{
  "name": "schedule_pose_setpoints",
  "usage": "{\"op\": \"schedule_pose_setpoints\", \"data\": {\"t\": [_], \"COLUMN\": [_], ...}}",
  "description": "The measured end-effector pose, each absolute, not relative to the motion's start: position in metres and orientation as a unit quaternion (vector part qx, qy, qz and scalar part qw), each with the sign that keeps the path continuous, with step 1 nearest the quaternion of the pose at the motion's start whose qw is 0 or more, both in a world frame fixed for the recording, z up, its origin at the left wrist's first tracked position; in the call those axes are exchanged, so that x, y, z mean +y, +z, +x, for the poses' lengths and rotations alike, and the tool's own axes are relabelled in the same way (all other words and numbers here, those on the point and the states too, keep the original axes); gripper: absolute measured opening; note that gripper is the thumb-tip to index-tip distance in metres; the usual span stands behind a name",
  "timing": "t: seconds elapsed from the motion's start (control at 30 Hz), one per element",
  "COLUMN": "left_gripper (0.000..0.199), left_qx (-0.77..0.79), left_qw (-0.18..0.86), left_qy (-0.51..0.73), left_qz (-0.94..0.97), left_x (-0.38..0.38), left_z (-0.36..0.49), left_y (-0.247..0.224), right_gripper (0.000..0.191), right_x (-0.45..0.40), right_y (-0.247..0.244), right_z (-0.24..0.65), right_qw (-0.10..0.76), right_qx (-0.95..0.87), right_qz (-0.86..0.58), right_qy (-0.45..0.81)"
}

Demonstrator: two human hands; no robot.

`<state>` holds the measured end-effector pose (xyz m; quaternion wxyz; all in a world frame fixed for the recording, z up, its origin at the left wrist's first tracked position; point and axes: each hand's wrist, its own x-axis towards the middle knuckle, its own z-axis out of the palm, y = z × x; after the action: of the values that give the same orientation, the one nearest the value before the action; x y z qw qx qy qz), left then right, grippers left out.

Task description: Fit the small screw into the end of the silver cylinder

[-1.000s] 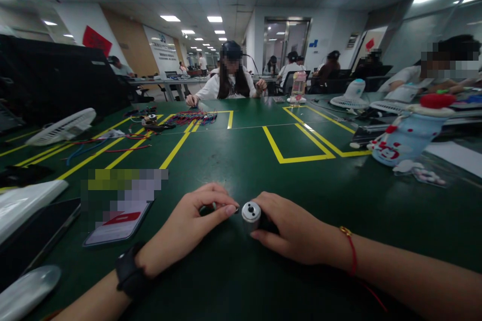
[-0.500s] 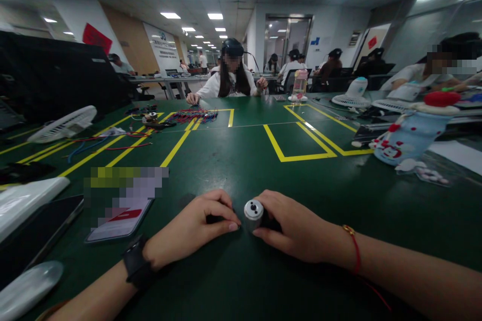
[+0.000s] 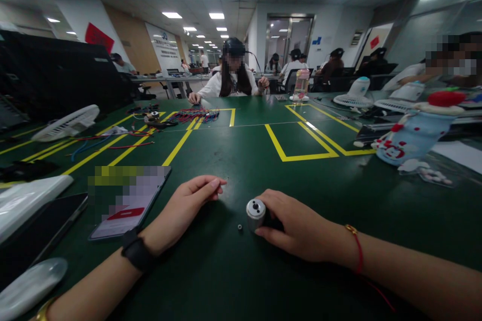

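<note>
My right hand [image 3: 288, 223] is wrapped round a silver metal cylinder [image 3: 256, 214] that stands upright on the green table [image 3: 226, 276]. The cylinder's round top shows a dark centre and small holes. Just left of it a tiny metal ring-like part [image 3: 240, 227] lies on the tabletop, touched by neither hand. My left hand [image 3: 194, 205] is raised a little beyond and left of that part, fingers curled and pressed together near the thumb. Whatever the left fingers may hold is too small or hidden to make out.
A phone [image 3: 131, 205] lies left of my left hand, with a white mouse [image 3: 33, 283] nearer me. Red and blue wires [image 3: 196, 116] are farther off. A blue cup [image 3: 414, 135] stands at the right. Across the table sits a person [image 3: 233, 77].
My left hand has lifted away from beside the cylinder, up and to the left, and the tiny metal part now shows on the table. The right hand keeps its hold on the cylinder.
</note>
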<state>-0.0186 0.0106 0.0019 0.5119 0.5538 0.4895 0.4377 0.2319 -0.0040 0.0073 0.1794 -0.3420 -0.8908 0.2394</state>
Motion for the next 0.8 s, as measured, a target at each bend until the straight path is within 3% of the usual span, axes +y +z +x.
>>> {"op": "schedule_pose_setpoints", "data": {"t": [0.13,0.43,0.63,0.8], "left_gripper": [0.016,0.015,0.015,0.016], "left_qx": [0.446,0.450,0.476,0.484], "left_qw": [0.585,0.591,0.542,0.443], "left_qy": [0.489,0.482,0.439,0.304], "left_qz": [0.468,0.466,0.536,0.691], "left_x": [0.016,0.016,0.014,0.007], "left_z": [-0.021,-0.020,-0.020,-0.020], "left_y": [-0.004,-0.005,-0.001,0.006], "right_gripper": [0.026,0.026,0.025,0.024], "right_x": [-0.004,-0.004,-0.005,-0.004], "right_y": [0.007,0.008,0.008,0.007], "right_z": [0.233,0.233,0.233,0.233], "right_qw": [0.176,0.174,0.176,0.184], "right_qx": [-0.891,-0.889,-0.887,-0.887], "right_qz": [-0.342,-0.345,-0.348,-0.342], "right_qy": [0.242,0.245,0.248,0.250]}}
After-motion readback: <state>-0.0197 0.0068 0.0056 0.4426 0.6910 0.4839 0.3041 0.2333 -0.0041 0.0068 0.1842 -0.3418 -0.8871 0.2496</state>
